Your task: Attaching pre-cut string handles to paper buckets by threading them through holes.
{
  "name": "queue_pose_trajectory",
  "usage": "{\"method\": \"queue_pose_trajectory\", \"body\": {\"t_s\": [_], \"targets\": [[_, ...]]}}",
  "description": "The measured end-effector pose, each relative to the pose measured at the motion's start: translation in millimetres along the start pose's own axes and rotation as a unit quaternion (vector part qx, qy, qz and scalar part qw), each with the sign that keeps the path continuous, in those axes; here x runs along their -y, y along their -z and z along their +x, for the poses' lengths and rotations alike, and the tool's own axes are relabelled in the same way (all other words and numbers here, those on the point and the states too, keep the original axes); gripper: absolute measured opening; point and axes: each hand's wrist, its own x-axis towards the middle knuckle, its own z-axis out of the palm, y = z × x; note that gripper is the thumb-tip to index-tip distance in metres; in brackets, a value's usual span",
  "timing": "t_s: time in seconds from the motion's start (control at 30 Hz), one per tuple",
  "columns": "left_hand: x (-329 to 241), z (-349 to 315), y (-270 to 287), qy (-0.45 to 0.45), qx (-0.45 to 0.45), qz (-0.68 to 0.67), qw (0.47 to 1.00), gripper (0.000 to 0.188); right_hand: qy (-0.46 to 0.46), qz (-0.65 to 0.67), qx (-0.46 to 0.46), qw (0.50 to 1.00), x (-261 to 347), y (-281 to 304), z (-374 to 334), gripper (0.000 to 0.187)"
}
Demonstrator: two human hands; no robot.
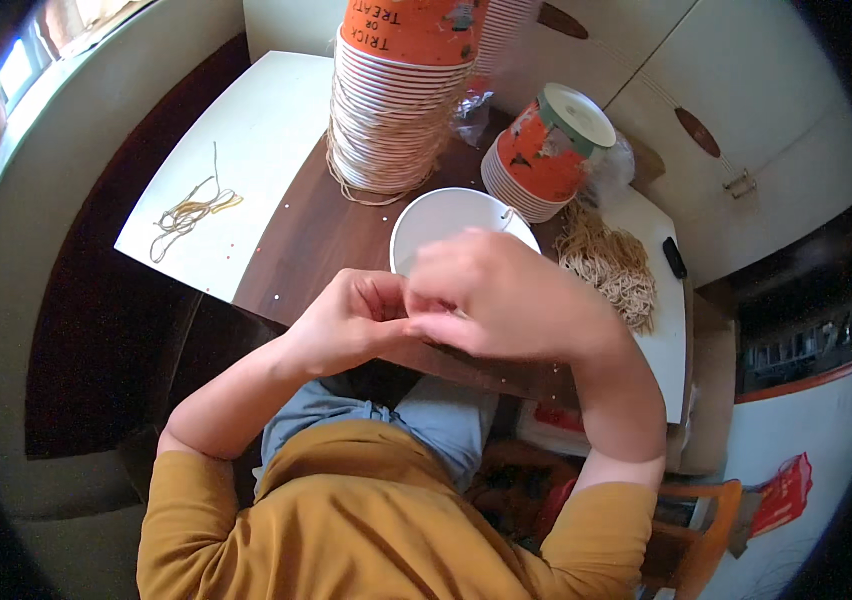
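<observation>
In front of my body, both hands meet over the near edge of a white paper bucket (pixel 446 215), whose open top faces up. Thumb and fingers of my left hand (pixel 351 315) are pinched together. My right hand (pixel 496 295), slightly blurred, is closed with its fingertips against the left ones. What lies between the fingertips is too small and too hidden to name. A short bit of cord (pixel 509 213) shows at the bucket's far right rim. The right hand covers the near part of the bucket.
A tall stack of orange and white buckets (pixel 391 120), draped with cords, stands behind. A shorter bucket stack (pixel 536 165) is to its right. A heap of beige cords (pixel 611 265), a black object (pixel 674 257) and loose cords (pixel 186 215) lie on the table (pixel 291 255).
</observation>
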Motion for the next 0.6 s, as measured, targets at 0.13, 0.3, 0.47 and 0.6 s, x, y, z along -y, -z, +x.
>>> {"method": "queue_pose_trajectory", "body": {"t_s": [0.13, 0.3, 0.47, 0.6], "targets": [[-2, -4, -8, -0.012, -0.028, 0.046, 0.998, 0.017, -0.040, 0.086, 0.003, 0.995, -23, 1, 17, 0.013], [-2, -11, -1, 0.031, -0.067, 0.033, 0.997, 0.019, -0.052, -0.149, -0.302, 0.940, -4, -16, -19, 0.018], [0, -8, 0, 0.010, -0.048, 0.000, 0.999, 0.019, -0.128, 0.019, -0.240, 0.962, 3, -51, -52, 0.018], [-4, -9, -5, -0.031, -0.042, 0.018, 0.998, 0.016, -0.111, 0.003, -0.248, 0.962, 2, -70, -47, 0.014]]}}
